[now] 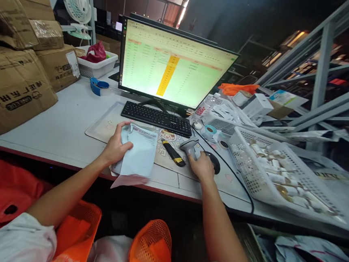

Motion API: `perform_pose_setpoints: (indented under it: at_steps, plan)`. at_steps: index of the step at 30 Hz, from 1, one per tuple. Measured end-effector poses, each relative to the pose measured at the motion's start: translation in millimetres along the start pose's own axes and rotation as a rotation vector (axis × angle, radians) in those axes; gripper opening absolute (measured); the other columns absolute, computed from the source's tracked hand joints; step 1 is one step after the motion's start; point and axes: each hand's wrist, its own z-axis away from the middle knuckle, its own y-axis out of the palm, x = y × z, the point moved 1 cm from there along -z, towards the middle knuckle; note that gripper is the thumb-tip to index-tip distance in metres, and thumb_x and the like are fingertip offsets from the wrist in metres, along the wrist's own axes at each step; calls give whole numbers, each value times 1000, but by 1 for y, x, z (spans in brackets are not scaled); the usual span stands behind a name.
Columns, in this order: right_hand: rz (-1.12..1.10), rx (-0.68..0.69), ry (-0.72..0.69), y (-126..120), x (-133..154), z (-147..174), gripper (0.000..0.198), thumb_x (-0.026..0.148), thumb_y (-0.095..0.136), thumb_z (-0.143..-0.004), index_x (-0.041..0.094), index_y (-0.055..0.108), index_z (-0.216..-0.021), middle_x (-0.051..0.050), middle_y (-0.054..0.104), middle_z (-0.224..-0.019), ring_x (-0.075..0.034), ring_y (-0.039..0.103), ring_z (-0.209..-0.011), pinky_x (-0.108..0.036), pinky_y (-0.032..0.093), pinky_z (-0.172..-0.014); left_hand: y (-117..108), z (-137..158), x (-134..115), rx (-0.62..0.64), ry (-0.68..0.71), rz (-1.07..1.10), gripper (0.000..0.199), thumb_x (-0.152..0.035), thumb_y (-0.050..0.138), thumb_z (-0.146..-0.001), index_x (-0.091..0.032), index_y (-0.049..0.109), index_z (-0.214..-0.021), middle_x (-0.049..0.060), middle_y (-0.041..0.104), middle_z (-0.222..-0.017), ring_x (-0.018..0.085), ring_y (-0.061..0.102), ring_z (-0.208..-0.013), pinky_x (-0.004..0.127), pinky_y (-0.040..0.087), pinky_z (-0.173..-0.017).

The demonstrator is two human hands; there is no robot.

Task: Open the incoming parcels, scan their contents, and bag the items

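Note:
My left hand [116, 146] grips a pale package with a printed paper sheet [139, 152] on it, thumb across its face, over the table's front edge. My right hand [202, 166] is closed around the handle of a grey barcode scanner [190, 144]; its far fingers are partly hidden. A dark round mouse [213, 163] lies just beyond that hand. Between both hands, a black and yellow utility knife [173, 152] rests on the patterned desk mat [101, 128]. The black keyboard [157, 118] lies behind them.
A monitor [174, 65] showing a spreadsheet stands at the back. Cardboard boxes [13, 88] are stacked at left. A white basket [283, 177] of small rolled pieces sits at right, a black cable [235, 172] beside it. A tape roll [210, 130] and bottle [205, 107] stand near the monitor.

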Motion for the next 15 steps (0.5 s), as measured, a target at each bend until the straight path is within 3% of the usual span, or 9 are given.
perform_pose_setpoints:
  at_steps: [5, 9, 11, 15]
  plan:
    - [-2, 49, -11, 5, 22, -4, 52, 38, 53, -95, 4, 58, -134, -26, 67, -123, -38, 64, -119, -42, 49, -95, 9, 2, -8, -46, 43, -29, 75, -23, 62, -73, -27, 39, -145, 7, 59, -129, 28, 60, -107, 43, 46, -97]
    - [-50, 35, -64, -20, 29, 3, 40, 40, 53, -95, 10, 68, -117, -21, 72, -109, -35, 68, -108, -39, 50, -86, 11, 5, -11, -79, 75, -50, 74, -22, 61, -74, -27, 39, -145, 7, 59, -132, 29, 60, -110, 45, 45, -101]
    - [-208, 46, -202, -45, 27, 20, 41, 51, 55, -94, 15, 71, -105, -13, 73, -91, -30, 70, -90, -35, 51, -75, 12, 6, -12, -80, 102, -47, 73, -21, 61, -75, -26, 39, -145, 8, 58, -135, 30, 58, -116, 45, 44, -104]
    - [-607, 182, -638, -100, 29, 73, 44, 62, 62, -89, 19, 69, -89, -3, 64, -67, -20, 59, -60, -30, 46, -56, 14, 9, -18, -74, 130, -61, 73, -21, 62, -76, -25, 38, -145, 9, 55, -140, 31, 55, -125, 45, 41, -110]
